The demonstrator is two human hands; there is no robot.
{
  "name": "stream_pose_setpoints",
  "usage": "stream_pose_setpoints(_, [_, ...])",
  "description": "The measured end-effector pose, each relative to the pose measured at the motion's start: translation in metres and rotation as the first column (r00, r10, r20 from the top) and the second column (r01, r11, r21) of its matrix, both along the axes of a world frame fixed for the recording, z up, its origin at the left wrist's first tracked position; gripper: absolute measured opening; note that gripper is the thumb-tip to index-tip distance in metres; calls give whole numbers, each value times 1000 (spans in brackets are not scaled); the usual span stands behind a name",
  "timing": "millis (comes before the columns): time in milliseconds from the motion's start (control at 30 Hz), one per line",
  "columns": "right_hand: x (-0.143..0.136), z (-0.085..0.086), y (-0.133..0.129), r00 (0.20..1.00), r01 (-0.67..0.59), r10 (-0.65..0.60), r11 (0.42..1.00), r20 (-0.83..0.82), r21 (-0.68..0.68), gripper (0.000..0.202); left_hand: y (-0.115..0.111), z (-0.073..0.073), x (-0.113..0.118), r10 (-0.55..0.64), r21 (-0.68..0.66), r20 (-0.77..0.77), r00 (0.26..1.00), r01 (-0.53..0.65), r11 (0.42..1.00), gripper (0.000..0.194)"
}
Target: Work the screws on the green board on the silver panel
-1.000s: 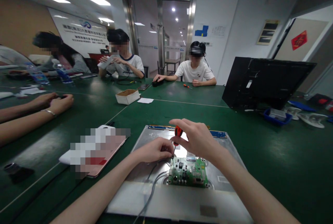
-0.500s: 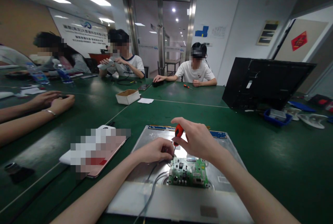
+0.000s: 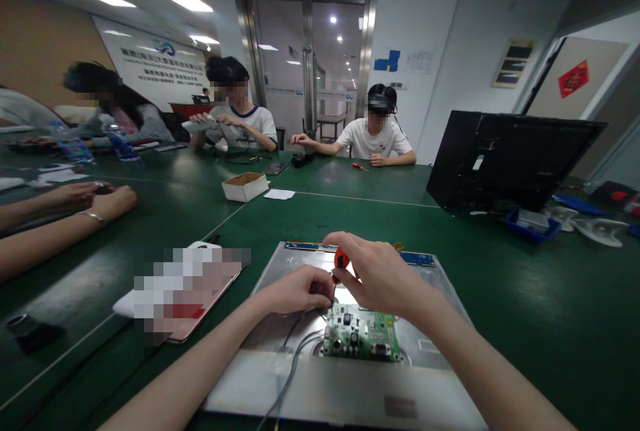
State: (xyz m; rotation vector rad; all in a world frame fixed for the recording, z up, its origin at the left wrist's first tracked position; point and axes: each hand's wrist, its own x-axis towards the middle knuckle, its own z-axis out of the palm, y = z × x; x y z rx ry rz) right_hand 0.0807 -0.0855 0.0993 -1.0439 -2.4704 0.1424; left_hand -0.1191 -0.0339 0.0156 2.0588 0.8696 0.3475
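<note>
My right hand point(image 3: 377, 271) is closed around the red-and-black handle of a screwdriver point(image 3: 341, 260), which stands nearly upright with its shaft pointing down. The shaft reaches the upper left corner of a green circuit board point(image 3: 361, 331). Beside that tip, my left hand point(image 3: 303, 289) has its fingers curled and pinched together; what they hold, if anything, is hidden. The board sits on the back of a silver display panel point(image 3: 435, 371) lying flat. Grey cables point(image 3: 291, 371) run from the board's left side toward the panel's near edge.
Left of the panel lie a white object and a pink phone-like slab point(image 3: 220, 294), partly blurred. Farther off are an open white box point(image 3: 245, 187) and a black monitor point(image 3: 505, 161). A blue tray point(image 3: 533, 225) sits at right. A co-worker's hands point(image 3: 107, 201) are at left; other people sit opposite.
My right hand and the screwdriver have shifted slightly left and down, and the hand has turned a little. My left hand stays in place. The person opposite has raised a hand off a black object.
</note>
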Motion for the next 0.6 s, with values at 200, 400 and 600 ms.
stream_pose_setpoints(200, [-2,2,-1,994,42,-47,997,97,59,16,1,-1,-1,-56,29,13,998,56,998,6])
stream_pose_setpoints(400, [3,5,-5,999,-48,48,999,-18,-25,27,-1,-1,0,-10,24,29,1000,10,1000,7])
stream_pose_setpoints(600, [2,2,0,999,32,-33,999,36,34,25,-3,4,1,-2,32,9,1000,1,999,2])
